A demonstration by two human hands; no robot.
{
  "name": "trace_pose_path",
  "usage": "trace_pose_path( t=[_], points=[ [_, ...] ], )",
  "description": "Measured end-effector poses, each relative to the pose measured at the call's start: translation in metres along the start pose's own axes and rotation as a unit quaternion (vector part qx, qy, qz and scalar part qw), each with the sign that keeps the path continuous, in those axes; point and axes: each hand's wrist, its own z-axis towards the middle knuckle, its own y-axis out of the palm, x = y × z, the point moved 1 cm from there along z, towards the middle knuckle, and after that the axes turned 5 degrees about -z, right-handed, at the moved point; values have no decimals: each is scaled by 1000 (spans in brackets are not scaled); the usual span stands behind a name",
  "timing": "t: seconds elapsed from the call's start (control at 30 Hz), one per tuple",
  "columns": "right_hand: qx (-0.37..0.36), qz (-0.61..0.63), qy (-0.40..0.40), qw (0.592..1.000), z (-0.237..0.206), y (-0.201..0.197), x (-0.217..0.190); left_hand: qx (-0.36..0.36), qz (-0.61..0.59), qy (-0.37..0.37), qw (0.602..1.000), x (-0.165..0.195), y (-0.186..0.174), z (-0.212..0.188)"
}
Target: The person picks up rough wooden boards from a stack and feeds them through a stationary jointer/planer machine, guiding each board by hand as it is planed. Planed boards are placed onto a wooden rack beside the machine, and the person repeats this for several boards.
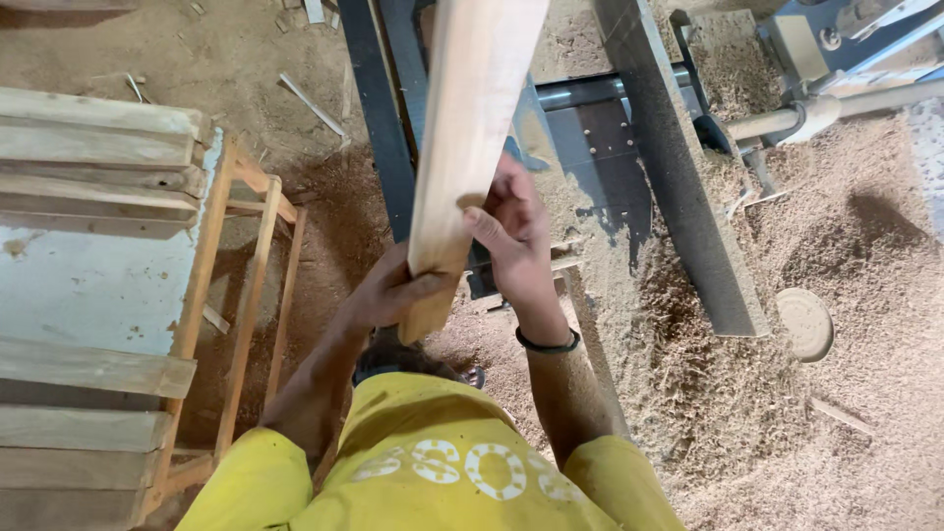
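1. The left hand (393,292) was closed around the lower end of the wooden board (470,147), fingers wrapped over its left edge; the board rose toward twelve o'clock from it.
2. The right hand (513,231) gripped the board's right edge, the board at its nine o'clock.
3. The board's long axis ran six to twelve, tilted slightly toward one; it looked pale, smooth and flat-faced, above the sawdust-covered machine table (600,157).

The long pale tan wooden plank (470,138) shows faint straight grain. The yellow shirt (423,472) carries white printed markings. A thin black wristband (548,345) rings one wrist. The flat machine bed (600,147) is dark grey-blue under beige dust. Light brown sawdust (836,295) covers the floor. The stacked wooden boards (93,147) are weathered greyish tan, lying on a whitish, stained tabletop (88,285).
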Motion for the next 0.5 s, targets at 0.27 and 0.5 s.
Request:
trace_pose_path(
  t=[0.27,0.5],
  points=[
    [-41,-52,-149,987,114,-53,8,168,318,355,863,11,17,153],
    [-36,-178,-107,977,189,-113,64,223,223,356,880,-27,17,236]
  ],
)
